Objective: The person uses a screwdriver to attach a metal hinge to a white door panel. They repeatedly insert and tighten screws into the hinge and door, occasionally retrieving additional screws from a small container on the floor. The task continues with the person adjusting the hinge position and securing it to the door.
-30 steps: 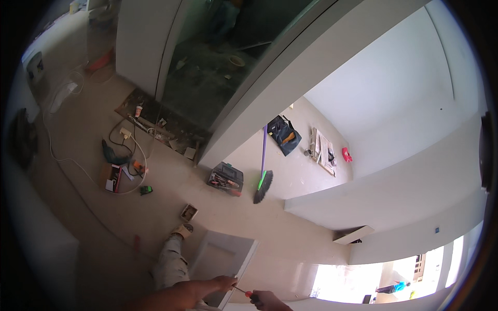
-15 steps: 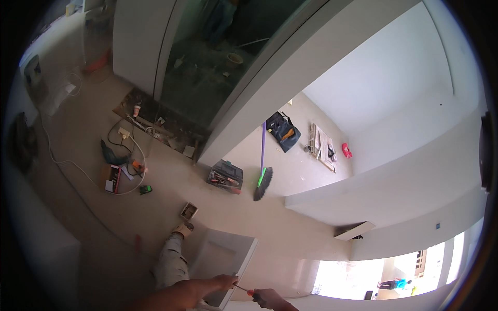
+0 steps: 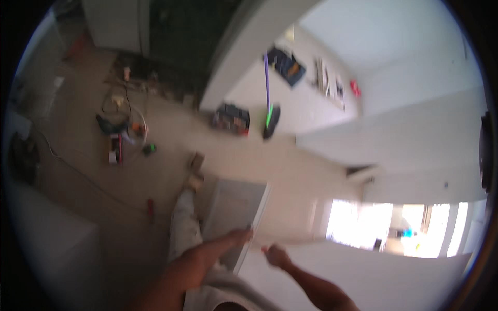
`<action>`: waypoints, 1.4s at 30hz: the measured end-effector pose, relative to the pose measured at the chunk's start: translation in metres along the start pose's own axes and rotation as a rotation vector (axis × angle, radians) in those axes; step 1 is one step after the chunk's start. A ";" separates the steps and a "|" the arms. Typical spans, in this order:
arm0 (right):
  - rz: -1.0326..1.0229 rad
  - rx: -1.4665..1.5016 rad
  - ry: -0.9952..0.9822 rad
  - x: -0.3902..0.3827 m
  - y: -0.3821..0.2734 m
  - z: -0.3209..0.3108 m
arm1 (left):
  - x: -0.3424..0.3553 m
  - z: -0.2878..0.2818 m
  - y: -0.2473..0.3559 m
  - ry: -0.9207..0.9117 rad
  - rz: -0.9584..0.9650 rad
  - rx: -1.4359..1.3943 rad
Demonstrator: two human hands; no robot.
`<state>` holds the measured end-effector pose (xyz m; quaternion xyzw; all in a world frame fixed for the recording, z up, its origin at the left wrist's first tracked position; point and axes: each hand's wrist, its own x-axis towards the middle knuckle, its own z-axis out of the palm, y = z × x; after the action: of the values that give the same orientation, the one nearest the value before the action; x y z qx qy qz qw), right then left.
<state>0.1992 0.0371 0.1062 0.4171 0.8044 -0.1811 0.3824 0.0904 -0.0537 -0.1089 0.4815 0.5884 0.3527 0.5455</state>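
Across the pale floor (image 3: 249,160) we see tools set about, and we judge the work to be under way rather than finished. The largest thing at our hands is the grey-white panel (image 3: 236,202), just right of the outstretched leg (image 3: 185,223); how much of it is done we cannot tell, since blur hides any fitting along its bright edge, and what is left is equally beyond our view. Its long axis runs from close to our body outward and somewhat to the right, the far end pointing toward the broom and the toolbox; whether it lies quite flat we cannot say. The broom (image 3: 273,122), purple-handled with a green-and-dark head, lies well beyond that far end, with the dark toolbox (image 3: 231,119) to its left. Our left hand (image 3: 238,237) is at the panel's right edge, its fingers reaching along toward that edge and seemingly together, though we cannot tell whether they pinch anything. Our right hand (image 3: 277,256) is apart from the panel, to the right of the left hand, its fingers curled around a small red-ended tool (image 3: 265,249). That tool, the smallest thing here, shows as a short stub pointing left, toward the panel's edge; the rest of its length is too smeared for us to trace its axis.
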 end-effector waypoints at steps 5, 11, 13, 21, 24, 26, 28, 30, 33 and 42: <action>0.450 0.644 -0.168 -0.040 -0.045 -0.072 | -0.020 -0.027 0.037 -0.071 -0.048 0.003; -0.200 -0.228 0.084 -0.060 -0.068 -0.068 | -0.046 -0.027 0.047 0.210 -0.162 -0.042; -0.222 -0.325 0.067 -0.058 -0.062 -0.061 | -0.049 -0.026 0.052 0.261 -0.281 -0.023; -0.091 -0.075 -0.051 -0.042 -0.051 -0.059 | -0.041 -0.033 0.052 0.059 -0.324 -0.028; 0.287 0.597 -0.150 -0.029 -0.037 -0.055 | -0.042 -0.037 0.055 0.042 -0.339 -0.040; 0.485 0.846 -0.320 -0.031 -0.046 -0.080 | -0.042 -0.039 0.056 0.020 -0.351 -0.030; 0.256 0.473 -0.170 -0.040 -0.052 -0.079 | -0.040 -0.040 0.058 -0.003 -0.353 -0.008; -0.184 -0.153 0.103 -0.049 -0.046 -0.058 | -0.039 -0.042 0.061 -0.019 -0.358 -0.006; -0.221 -0.384 -0.046 -0.051 -0.056 -0.066 | -0.039 -0.044 0.063 -0.040 -0.367 0.016; 0.241 0.291 -0.270 -0.030 -0.043 -0.069 | -0.037 -0.048 0.066 -0.077 -0.384 -0.001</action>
<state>0.1436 0.0377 0.1722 0.5330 0.6555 -0.3025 0.4413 0.0527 -0.0650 -0.0284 0.3731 0.6479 0.2238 0.6252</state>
